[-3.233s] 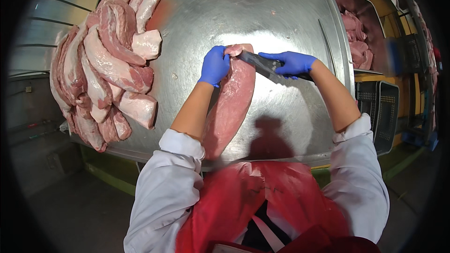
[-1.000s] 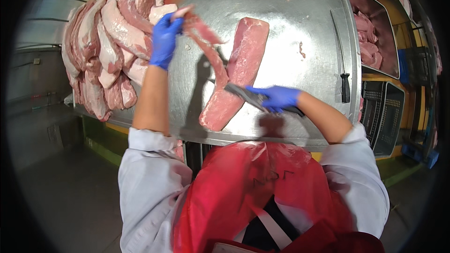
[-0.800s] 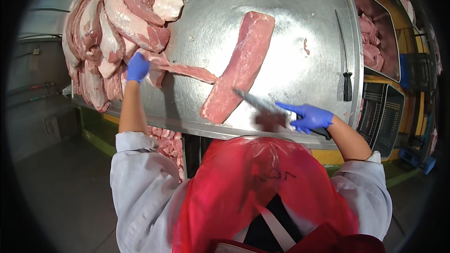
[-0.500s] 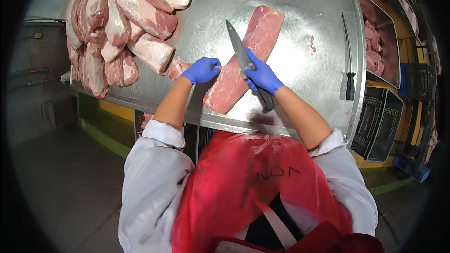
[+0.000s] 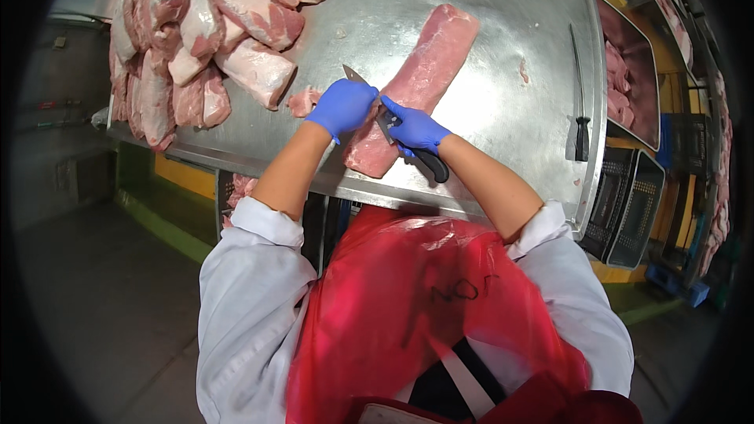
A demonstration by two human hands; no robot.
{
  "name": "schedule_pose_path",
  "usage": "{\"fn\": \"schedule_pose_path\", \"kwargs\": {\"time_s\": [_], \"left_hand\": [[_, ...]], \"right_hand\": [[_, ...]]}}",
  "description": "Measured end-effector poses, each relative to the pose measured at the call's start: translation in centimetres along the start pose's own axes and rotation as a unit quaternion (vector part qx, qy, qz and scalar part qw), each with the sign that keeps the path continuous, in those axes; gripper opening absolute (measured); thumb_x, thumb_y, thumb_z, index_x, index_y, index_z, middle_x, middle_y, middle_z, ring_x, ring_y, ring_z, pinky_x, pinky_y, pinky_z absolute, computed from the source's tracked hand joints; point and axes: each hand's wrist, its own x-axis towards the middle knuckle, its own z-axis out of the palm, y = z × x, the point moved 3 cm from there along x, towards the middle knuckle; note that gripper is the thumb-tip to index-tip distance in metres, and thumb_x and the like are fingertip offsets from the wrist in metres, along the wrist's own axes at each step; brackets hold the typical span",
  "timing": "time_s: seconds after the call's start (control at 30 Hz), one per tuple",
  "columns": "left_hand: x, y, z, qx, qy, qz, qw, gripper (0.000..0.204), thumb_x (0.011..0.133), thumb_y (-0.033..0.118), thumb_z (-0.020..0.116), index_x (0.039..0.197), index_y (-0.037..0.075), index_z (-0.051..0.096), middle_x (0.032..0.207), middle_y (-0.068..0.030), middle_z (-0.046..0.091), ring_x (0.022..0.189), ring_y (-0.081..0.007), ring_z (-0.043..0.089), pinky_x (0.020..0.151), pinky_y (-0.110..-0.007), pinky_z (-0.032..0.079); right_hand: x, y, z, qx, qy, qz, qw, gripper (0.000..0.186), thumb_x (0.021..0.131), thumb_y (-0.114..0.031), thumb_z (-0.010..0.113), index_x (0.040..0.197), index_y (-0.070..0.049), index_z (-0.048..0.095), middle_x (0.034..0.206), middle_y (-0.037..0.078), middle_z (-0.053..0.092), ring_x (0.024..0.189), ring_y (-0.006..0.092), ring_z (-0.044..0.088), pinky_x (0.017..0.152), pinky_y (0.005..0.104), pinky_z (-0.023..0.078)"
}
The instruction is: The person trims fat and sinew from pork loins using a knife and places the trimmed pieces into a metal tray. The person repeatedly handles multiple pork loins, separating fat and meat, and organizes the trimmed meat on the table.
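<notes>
A long trimmed pork loin (image 5: 433,55) lies slantwise on the metal table in front of me. My right hand (image 5: 418,129), in a blue glove, is closed around a knife (image 5: 433,166) with a black handle. Its blade crosses the near half of the loin and passes behind my left hand, its tip showing beyond the knuckles. My left hand (image 5: 344,107), also blue-gloved, is closed at the loin's left edge, against the blade; what its fingers pinch is hidden. A small meat scrap (image 5: 303,102) rests just left of that hand.
A pile of pork loins (image 5: 200,27) covers the table's (image 5: 518,133) left end. Toward the right edge lies a sharpening steel (image 5: 580,94). Beyond that edge stand a metal tub (image 5: 646,71) with meat and black plastic crates (image 5: 628,204). Small scraps dot the tabletop.
The knife has swung from pointing away to pointing far left, low across the loin. My left hand has moved slightly right and farther away, meeting the blade. My right hand has shifted left.
</notes>
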Motion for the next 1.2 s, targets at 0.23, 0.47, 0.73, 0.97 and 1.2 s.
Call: {"fn": "schedule_pose_path", "kwargs": {"time_s": [0.23, 0.47, 0.73, 0.97, 1.2], "left_hand": [[-4.1, -2.1, -0.7, -0.058, 0.061, -0.039, 0.996, 0.012, 0.084, 0.015, 0.061, 0.089, 0.008, 0.068, 0.089, -0.0192, 0.069, 0.083, -0.0410, 0.067, 0.074, -0.050, 0.053], [-8.4, -2.9, -4.7, -0.020, 0.131, -0.060, 0.989, 0.008, 0.081, 0.014, 0.063, 0.087, 0.009, 0.066, 0.085, -0.0165, 0.068, 0.081, -0.0399, 0.065, 0.073, -0.048, 0.052], [-16.3, -0.4, -10.5, 0.016, 0.169, -0.080, 0.982, 0.009, 0.084, 0.012, 0.063, 0.091, 0.006, 0.065, 0.089, -0.0166, 0.069, 0.083, -0.0395, 0.066, 0.073, -0.047, 0.052], [-31.8, -2.6, -15.6, -0.117, 0.370, -0.261, 0.884, 0.012, 0.091, 0.009, 0.065, 0.099, 0.000, 0.064, 0.083, -0.0165, 0.064, 0.074, -0.0237, 0.065, 0.071, -0.034, 0.052], [-44.6, -5.8, 0.9, -0.152, 0.127, -0.484, 0.852, 0.023, 0.087, 0.015, 0.068, 0.102, -0.002, 0.062, 0.090, -0.0174, 0.066, 0.079, -0.0277, 0.066, 0.075, -0.037, 0.052]], "right_hand": [[-8.6, 0.4, 1.6, -0.066, -0.120, 0.021, 0.990, 0.073, 0.096, -0.014, 0.047, 0.161, -0.021, 0.016, 0.076, 0.011, 0.066, 0.053, 0.0180, 0.062, 0.057, 0.0337, 0.056], [-7.8, -0.7, 3.7, -0.177, -0.167, -0.015, 0.970, 0.071, 0.096, -0.014, 0.045, 0.161, -0.028, 0.019, 0.084, 0.013, 0.070, 0.056, 0.0205, 0.066, 0.063, 0.0332, 0.058], [-2.4, -5.5, 6.5, -0.209, -0.142, -0.064, 0.965, 0.073, 0.095, -0.021, 0.050, 0.160, -0.026, 0.019, 0.083, 0.017, 0.071, 0.063, 0.0234, 0.068, 0.073, 0.0392, 0.055], [-13.7, -2.6, 2.0, -0.256, -0.302, -0.006, 0.918, 0.074, 0.092, -0.009, 0.051, 0.159, -0.028, 0.026, 0.081, 0.010, 0.066, 0.055, 0.0155, 0.063, 0.061, 0.0315, 0.057], [-12.6, -0.6, -3.4, -0.110, -0.106, 0.043, 0.987, 0.078, 0.091, -0.011, 0.057, 0.160, -0.026, 0.023, 0.090, 0.009, 0.071, 0.070, 0.0173, 0.067, 0.065, 0.0335, 0.057]]}}
